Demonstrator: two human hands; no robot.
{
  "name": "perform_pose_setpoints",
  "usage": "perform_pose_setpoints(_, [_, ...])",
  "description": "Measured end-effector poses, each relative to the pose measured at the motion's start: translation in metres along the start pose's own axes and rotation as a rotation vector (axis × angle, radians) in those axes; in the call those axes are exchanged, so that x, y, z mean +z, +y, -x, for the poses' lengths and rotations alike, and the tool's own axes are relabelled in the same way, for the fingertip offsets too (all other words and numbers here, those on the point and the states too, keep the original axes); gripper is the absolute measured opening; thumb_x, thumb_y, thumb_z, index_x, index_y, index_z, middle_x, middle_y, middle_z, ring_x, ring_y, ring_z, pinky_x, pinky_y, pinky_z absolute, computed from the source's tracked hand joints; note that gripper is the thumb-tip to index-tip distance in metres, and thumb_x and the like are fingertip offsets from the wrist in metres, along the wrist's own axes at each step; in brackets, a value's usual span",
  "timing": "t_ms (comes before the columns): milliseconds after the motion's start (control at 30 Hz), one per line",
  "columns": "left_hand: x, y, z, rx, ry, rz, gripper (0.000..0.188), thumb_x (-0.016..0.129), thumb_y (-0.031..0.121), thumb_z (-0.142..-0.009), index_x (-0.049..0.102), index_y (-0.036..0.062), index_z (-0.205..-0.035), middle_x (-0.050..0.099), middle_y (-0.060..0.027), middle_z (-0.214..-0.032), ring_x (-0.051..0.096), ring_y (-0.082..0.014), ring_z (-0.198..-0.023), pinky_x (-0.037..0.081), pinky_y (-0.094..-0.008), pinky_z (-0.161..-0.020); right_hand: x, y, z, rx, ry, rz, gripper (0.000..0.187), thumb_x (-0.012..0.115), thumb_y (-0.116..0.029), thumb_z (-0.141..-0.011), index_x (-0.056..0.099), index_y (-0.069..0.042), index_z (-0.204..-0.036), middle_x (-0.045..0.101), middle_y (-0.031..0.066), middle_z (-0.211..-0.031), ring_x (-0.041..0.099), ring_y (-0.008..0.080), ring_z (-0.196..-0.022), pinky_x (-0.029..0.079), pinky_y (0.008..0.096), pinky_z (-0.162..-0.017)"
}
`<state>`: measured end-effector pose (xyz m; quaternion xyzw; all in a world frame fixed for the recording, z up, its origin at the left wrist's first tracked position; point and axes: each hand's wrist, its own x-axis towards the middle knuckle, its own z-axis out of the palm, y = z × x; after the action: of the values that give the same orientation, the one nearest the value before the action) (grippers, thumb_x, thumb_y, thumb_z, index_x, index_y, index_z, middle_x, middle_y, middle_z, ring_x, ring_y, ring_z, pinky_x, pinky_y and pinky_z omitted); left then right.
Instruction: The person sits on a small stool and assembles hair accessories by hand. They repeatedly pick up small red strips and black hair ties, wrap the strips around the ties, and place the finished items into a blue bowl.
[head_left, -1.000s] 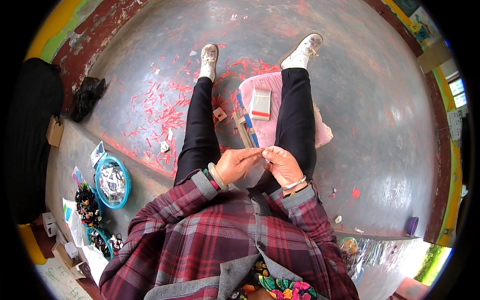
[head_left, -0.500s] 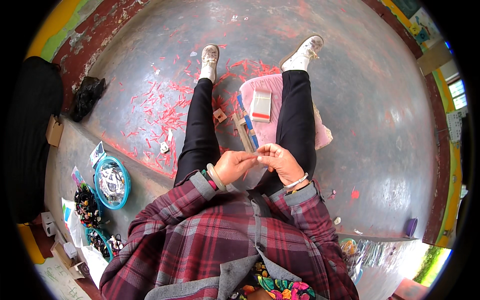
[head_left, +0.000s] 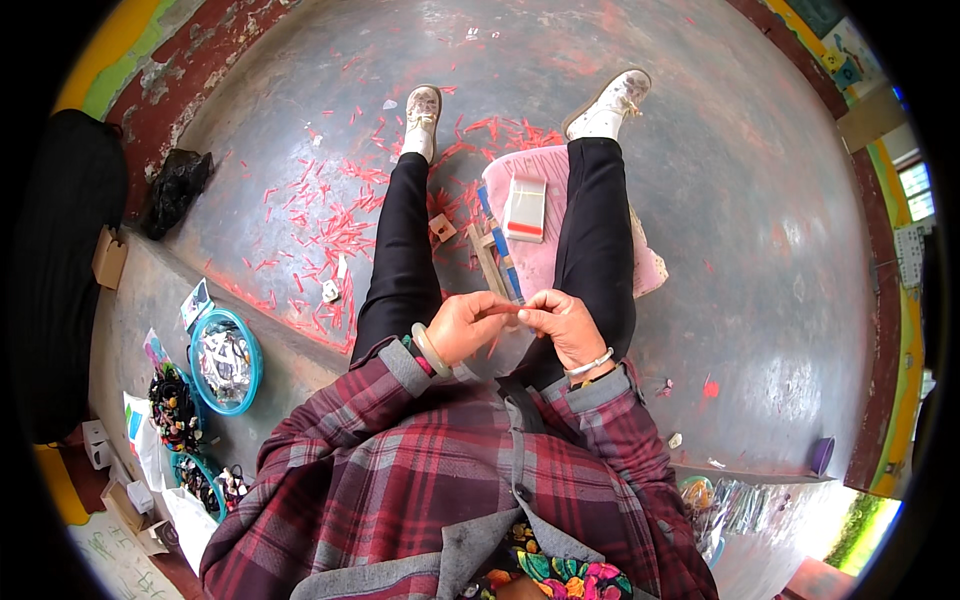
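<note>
My left hand [head_left: 470,326] and my right hand [head_left: 566,327] meet in front of my lap, their fingers closed in pinches. Stretched between the fingertips is a thin red strip [head_left: 512,309]; its ends are hidden by the fingers. Just beyond the hands lies a wooden frame [head_left: 486,262], with a blue-wrapped bar [head_left: 505,258] along its right side. Between my legs a pink pad [head_left: 512,172] carries a stack of clear plastic sleeves [head_left: 525,208] with a red band near its lower end.
Many red scraps [head_left: 340,225] litter the grey floor. At left stand a blue basin [head_left: 225,362] of small packets and a basket [head_left: 175,410] of dark, colourful pieces. A black bag [head_left: 180,190] lies by the wall. Plastic packets [head_left: 755,508] are at lower right, near a purple container [head_left: 822,456].
My hands have shifted slightly, the right fingers drawing in, and more of the red strip shows between them. Both hands still pinch it.
</note>
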<state>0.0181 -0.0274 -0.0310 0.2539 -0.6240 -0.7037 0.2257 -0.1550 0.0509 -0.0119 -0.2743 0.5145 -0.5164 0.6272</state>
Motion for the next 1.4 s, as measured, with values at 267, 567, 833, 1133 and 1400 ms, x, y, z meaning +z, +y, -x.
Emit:
perform_pose_setpoints(267, [-0.003, -0.011, -0.005, -0.350, 0.042, 0.160, 0.013, 0.057, -0.001, -0.083, 0.063, -0.0027, -0.095, 0.064, -0.0044, -0.087, 0.059, -0.0093, -0.080, 0.049, -0.0221, -0.073, 0.020, -0.002, 0.007, -0.636, 0.238, 0.804, 0.011, 0.068, -0.006, -0.070, 0.059, -0.005, -0.077, 0.055, 0.0083, -0.070, 0.054, 0.0246, -0.065, 0.043, 0.0310, -0.058])
perform_pose_setpoints(567, [-0.002, -0.003, -0.005, -0.383, 0.112, 0.109, 0.017, 0.057, 0.002, -0.085, 0.064, -0.0068, -0.097, 0.066, -0.0083, -0.088, 0.061, -0.0119, -0.076, 0.049, -0.0231, -0.073, 0.015, -0.012, 0.018, -0.698, 0.325, 0.819, 0.010, 0.067, -0.002, -0.072, 0.059, -0.004, -0.078, 0.057, 0.0085, -0.072, 0.057, 0.0239, -0.067, 0.045, 0.0308, -0.060])
perform_pose_setpoints(833, [-0.025, -0.012, -0.016, -0.339, 0.151, 0.117, 0.020, 0.059, 0.008, -0.085, 0.063, -0.0063, -0.098, 0.065, -0.0074, -0.088, 0.059, -0.0101, -0.072, 0.049, -0.0230, -0.066, -0.117, 0.006, 0.104, -0.421, 0.838, 0.957, 0.011, 0.058, -0.007, -0.080, 0.062, -0.003, -0.090, 0.062, 0.0100, -0.083, 0.061, 0.0219, -0.076, 0.047, 0.0308, -0.069])
perform_pose_setpoints(1133, [-0.065, -0.025, -0.123, -0.374, 0.215, -0.017, 0.021, 0.067, 0.019, -0.080, 0.066, -0.0012, -0.085, 0.047, 0.0033, -0.060, 0.042, -0.0062, -0.057, 0.032, -0.0236, -0.052, -0.161, 0.104, 0.263, 0.643, -0.125, 1.665, 0.037, 0.059, -0.011, -0.069, 0.059, -0.013, -0.106, 0.060, 0.0149, -0.105, 0.059, 0.0317, -0.096, 0.048, 0.0420, -0.079])
perform_pose_setpoints(1400, [-0.067, -0.059, -0.178, 0.175, -0.210, -1.517, 0.043, 0.054, 0.001, -0.074, 0.060, 0.0207, -0.112, 0.059, -0.0064, -0.070, 0.061, -0.0219, -0.076, 0.048, -0.0308, -0.066, -0.173, 0.171, 0.297, 0.788, -0.246, 1.500, 0.051, 0.065, -0.033, -0.070, 0.056, -0.016, -0.117, 0.057, 0.0180, -0.114, 0.056, 0.0351, -0.102, 0.044, 0.0432, -0.087])
